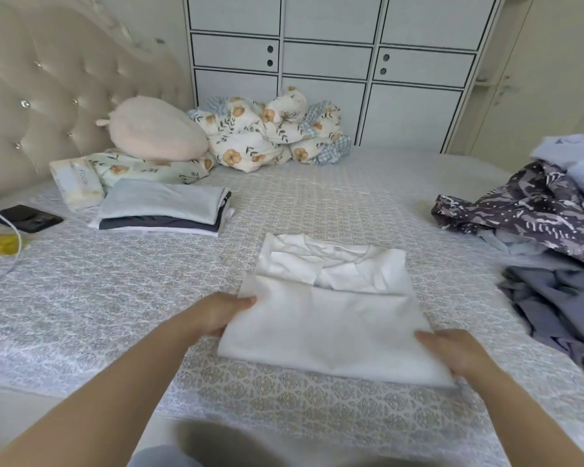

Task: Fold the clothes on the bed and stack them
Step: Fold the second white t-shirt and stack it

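Bare bed cover (317,197) lay open through the middle, folded stack (162,207) blocked far left, unfolded clothes pile (547,237) crowded right, bedding heap (270,129) closed the far edge.

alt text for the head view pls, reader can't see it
Both hands, left hand and right hand, grip the sides of a half-folded white cotton shirt on a patterned grey bedspread. A folded stack of light-blue and dark clothes lies far left; unfolded purple-grey garments are heaped right.

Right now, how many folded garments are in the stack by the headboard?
3 visible: a folded light blue top uppermost, a dark navy garment beneath, a white one at the bottom. More may be hidden between.
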